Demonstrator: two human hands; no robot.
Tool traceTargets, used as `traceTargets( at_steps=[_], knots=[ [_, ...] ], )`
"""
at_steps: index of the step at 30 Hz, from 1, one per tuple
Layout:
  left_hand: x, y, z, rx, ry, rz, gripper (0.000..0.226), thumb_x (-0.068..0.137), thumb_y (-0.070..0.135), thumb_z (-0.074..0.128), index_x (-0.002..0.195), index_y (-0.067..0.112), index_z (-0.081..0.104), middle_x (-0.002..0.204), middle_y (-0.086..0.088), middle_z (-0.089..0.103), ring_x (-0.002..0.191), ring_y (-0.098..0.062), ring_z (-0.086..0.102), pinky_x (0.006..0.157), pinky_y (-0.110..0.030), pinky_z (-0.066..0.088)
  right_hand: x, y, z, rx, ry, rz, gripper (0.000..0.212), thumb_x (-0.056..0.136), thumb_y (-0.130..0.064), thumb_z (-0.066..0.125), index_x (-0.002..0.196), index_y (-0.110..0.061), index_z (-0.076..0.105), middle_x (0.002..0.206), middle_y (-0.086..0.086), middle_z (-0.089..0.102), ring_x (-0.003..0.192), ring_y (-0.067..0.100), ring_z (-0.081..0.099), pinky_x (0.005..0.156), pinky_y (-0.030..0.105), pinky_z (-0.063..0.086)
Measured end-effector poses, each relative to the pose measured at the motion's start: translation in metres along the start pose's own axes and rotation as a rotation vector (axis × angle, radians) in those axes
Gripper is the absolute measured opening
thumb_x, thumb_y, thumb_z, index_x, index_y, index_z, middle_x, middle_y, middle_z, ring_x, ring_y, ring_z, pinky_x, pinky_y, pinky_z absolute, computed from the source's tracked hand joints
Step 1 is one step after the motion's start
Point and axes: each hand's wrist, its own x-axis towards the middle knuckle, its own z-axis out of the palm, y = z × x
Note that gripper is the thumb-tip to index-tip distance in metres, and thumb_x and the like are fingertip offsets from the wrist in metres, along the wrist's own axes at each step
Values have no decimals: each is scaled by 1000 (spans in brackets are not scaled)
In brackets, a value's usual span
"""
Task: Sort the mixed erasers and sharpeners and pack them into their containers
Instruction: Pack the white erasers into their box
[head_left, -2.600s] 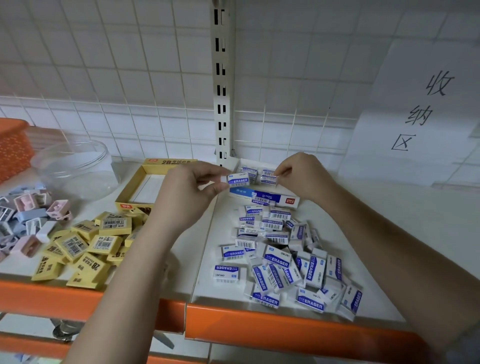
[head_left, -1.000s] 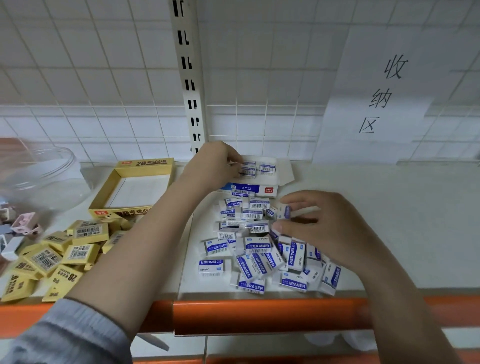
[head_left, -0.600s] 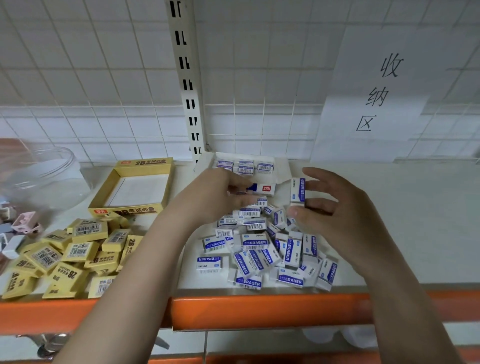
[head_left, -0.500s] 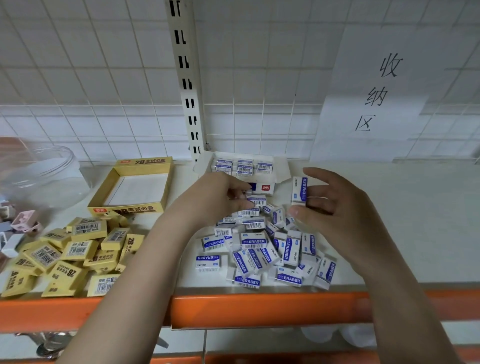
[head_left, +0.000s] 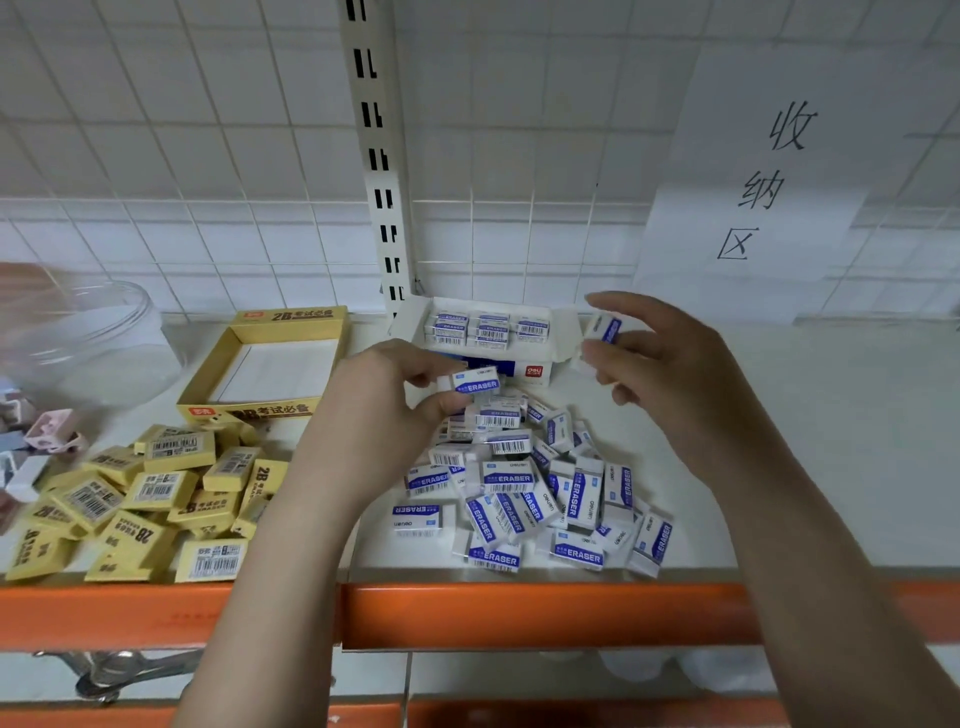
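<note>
Left of the white eraser box (head_left: 488, 332): a clear jar (head_left: 83, 338), pastel sharpeners (head_left: 49, 431), an open yellow box (head_left: 270, 364) and loose yellow erasers (head_left: 150, 499). In front of the box, the left hand (head_left: 384, 410) pinches one white eraser (head_left: 470, 382) above the white eraser pile (head_left: 530, 493). Right of the box, the right hand (head_left: 660, 369) pinches a second eraser (head_left: 602, 330).

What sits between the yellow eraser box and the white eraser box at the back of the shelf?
Head view: only bare shelf lies between the yellow box and white box, with the slotted upright behind that gap.
</note>
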Motion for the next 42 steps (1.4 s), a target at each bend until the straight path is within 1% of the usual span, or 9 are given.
traceTargets(
  at_steps=[6,10,13,15,17,22,31,37,42],
  knots=[
    [-11,-2,-1,-8,72,-2,28,80,31,71,106,21,69,79,25,49,73,12,48,65,2,34,50,4,2,-99,-140,27,18,81,-3,69,92,-17,68,81,8,72,76,18,71,77,28,58],
    [-12,-2,-2,0,69,10,28,80,31,71,107,22,69,79,26,48,74,12,48,66,2,34,79,16,12,-287,-179,71,22,78,-4,72,98,-8,65,83,6,71,70,12,69,68,27,54],
    [-11,-3,-5,2,73,19,28,80,31,70,107,23,69,78,26,47,72,12,47,66,3,34,97,27,21,-439,-153,19,16,82,-7,68,98,-8,65,90,9,71,64,6,63,48,7,42],
    [-10,-4,-6,1,79,22,28,80,30,71,107,22,69,78,25,48,72,11,48,66,2,34,105,35,25,-566,-136,-44,17,83,-12,69,99,-8,67,94,7,70,72,8,59,54,6,40],
    [-9,-7,-7,5,83,19,28,80,30,71,106,21,69,78,24,49,71,11,48,67,2,34,110,41,27,-618,-136,-62,18,82,-15,71,99,-8,68,96,6,68,80,10,56,60,11,40],
    [-8,-11,-8,6,77,25,30,79,31,70,107,21,70,82,15,55,75,8,50,67,0,35,113,56,31,-650,-115,-71,21,80,-19,73,98,-9,70,97,4,68,82,7,53,57,5,31],
    [-3,-13,-7,4,66,17,28,80,30,70,107,22,69,77,22,50,71,11,47,67,1,34,112,58,33,-619,-107,-71,21,85,-22,68,102,-9,70,100,6,70,83,7,57,70,21,43],
    [-2,-14,-4,16,37,23,27,81,27,70,108,23,69,79,20,51,76,10,49,69,0,36,108,51,35,-879,-103,-138,23,88,-23,61,101,-6,71,96,8,71,91,21,63,80,36,53],
    [-1,-15,-5,14,31,20,28,81,29,69,109,24,68,83,17,53,79,8,50,68,-1,36,112,43,43,-1127,-140,-123,26,90,-30,59,103,-10,67,94,7,67,87,24,61,69,30,48]
  ],
)
